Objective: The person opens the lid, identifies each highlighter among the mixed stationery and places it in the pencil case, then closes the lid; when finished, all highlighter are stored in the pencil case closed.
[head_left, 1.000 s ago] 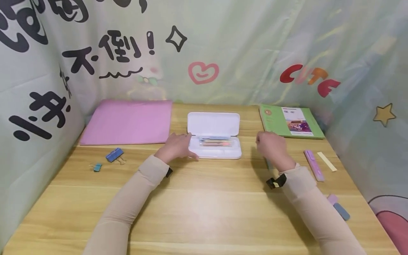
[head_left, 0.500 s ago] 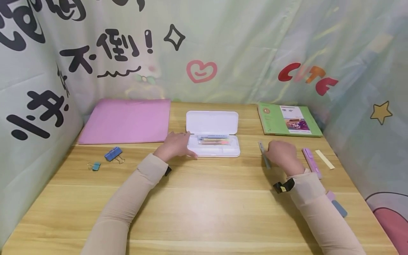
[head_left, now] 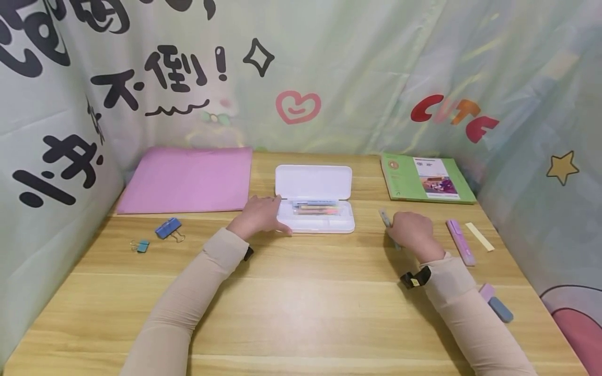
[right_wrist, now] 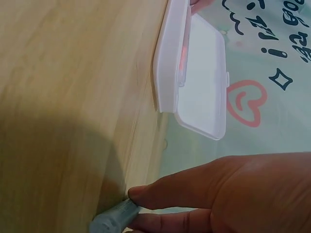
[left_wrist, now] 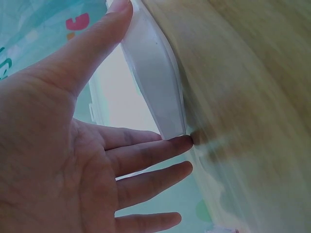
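A white pencil case (head_left: 315,224) lies with its lid raised at the back middle of the table. Pencils or pens (head_left: 317,209) lie in its tray. My left hand (head_left: 259,215) holds its left end between thumb and fingers; in the left wrist view the thumb (left_wrist: 92,46) is on one edge and the nearly straight fingers (left_wrist: 150,155) meet the other. To the right, my right hand (head_left: 414,232) pinches a slim grey pen (right_wrist: 114,218) between thumb and fingers, close over the tabletop. Part of the pen is hidden by the hand in the head view.
A pink folder (head_left: 188,180) lies back left, with a blue binder clip (head_left: 168,228) and a teal one (head_left: 142,246) before it. On the right are a green book (head_left: 428,177), purple highlighter (head_left: 460,243), cream strip (head_left: 479,236) and a pink-and-blue eraser (head_left: 500,309). Printed curtains enclose the table.
My right hand has moved right and toward me from near the green book, and its fingers have come onto the grey pen. The left hand stays on the pencil case.
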A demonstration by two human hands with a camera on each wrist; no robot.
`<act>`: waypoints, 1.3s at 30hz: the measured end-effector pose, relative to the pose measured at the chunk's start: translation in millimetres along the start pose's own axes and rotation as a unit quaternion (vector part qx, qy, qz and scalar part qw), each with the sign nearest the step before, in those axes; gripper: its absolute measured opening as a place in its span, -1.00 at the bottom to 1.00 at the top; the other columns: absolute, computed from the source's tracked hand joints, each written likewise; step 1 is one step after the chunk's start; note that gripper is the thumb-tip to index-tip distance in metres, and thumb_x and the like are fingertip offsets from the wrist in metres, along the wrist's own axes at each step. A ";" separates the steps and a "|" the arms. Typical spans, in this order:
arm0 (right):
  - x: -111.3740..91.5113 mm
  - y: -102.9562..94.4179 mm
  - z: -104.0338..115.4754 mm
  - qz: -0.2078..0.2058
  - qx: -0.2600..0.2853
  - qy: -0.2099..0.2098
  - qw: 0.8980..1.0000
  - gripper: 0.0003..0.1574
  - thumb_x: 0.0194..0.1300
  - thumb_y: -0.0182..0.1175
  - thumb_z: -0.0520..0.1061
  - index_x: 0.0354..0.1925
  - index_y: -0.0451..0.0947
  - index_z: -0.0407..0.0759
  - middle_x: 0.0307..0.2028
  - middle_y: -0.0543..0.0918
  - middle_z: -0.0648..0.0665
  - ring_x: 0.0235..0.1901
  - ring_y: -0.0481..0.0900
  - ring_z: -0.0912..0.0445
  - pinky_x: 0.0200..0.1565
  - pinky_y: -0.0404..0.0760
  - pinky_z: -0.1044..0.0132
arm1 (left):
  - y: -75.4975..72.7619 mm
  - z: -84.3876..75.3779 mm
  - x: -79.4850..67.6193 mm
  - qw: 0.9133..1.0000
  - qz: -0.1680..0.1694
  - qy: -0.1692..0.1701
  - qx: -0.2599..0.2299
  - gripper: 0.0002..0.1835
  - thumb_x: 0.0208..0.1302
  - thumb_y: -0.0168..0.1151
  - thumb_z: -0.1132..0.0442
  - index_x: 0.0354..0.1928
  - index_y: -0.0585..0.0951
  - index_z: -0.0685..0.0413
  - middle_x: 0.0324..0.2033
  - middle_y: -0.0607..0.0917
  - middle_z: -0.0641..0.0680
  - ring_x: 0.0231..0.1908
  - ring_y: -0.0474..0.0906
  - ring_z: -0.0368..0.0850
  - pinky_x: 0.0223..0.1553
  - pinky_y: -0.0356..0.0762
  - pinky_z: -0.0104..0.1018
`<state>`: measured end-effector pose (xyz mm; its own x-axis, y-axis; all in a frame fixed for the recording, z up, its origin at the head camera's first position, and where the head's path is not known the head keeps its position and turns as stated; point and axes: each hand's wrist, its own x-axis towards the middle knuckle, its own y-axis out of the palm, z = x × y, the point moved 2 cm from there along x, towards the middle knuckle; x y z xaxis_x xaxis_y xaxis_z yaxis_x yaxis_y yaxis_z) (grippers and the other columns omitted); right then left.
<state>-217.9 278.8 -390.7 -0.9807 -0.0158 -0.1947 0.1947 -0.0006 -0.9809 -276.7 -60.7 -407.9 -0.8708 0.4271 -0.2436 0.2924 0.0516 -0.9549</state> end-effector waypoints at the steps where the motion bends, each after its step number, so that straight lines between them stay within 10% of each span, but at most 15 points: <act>1: -0.2 -0.2 0.6 -0.002 0.000 -0.002 1.000 -0.64 0.06 0.04 -0.01 -0.77 0.34 -0.10 -0.70 0.42 -0.10 -0.68 0.36 0.01 -0.74 0.27 0.14 | 0.6 0.4 0.2 1.000 -0.001 0.001 0.001 0.22 -0.38 0.11 -0.49 0.28 0.06 0.19 0.15 0.31 0.16 0.13 0.21 0.05 0.13 -0.05 0.03; 14: 11.0 -18.5 42.8 -0.149 0.014 -0.086 0.985 -0.81 0.07 0.11 -0.04 -0.53 0.48 -0.14 -0.62 0.43 -0.06 -0.69 0.35 0.06 -0.76 0.25 0.18 | 3.3 2.1 0.7 1.000 -0.005 -0.003 0.008 0.22 -0.39 0.09 -0.50 0.28 0.08 0.17 0.14 0.33 0.13 0.11 0.24 0.03 0.10 0.02 0.00; 30: 41.8 -11.4 140.5 -0.292 -0.118 -0.278 0.907 -0.93 0.00 0.13 -0.21 -0.56 0.45 -0.16 -0.65 0.32 -0.05 -0.77 0.25 0.13 -0.83 0.21 0.27 | 3.2 1.5 0.8 1.000 -0.006 -0.002 0.004 0.23 -0.40 0.08 -0.51 0.28 0.07 0.17 0.15 0.31 0.15 0.13 0.20 0.05 0.13 -0.03 0.03; 39: 50.1 -6.5 145.1 -0.260 -0.117 -0.261 0.922 -0.93 0.05 0.04 -0.24 -0.49 0.47 -0.20 -0.62 0.37 -0.07 -0.69 0.32 0.10 -0.79 0.30 0.26 | 0.8 -1.7 -1.7 1.000 -0.012 -0.010 0.014 0.21 -0.37 0.11 -0.49 0.28 0.07 0.16 0.14 0.32 0.15 0.12 0.22 0.03 0.12 0.02 -0.04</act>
<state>-266.1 132.9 -393.5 -0.7871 -0.5541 0.2709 -0.3692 0.0714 -0.9266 -274.3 -59.9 -408.0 -0.8850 0.4080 -0.2244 0.2613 0.0364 -0.9646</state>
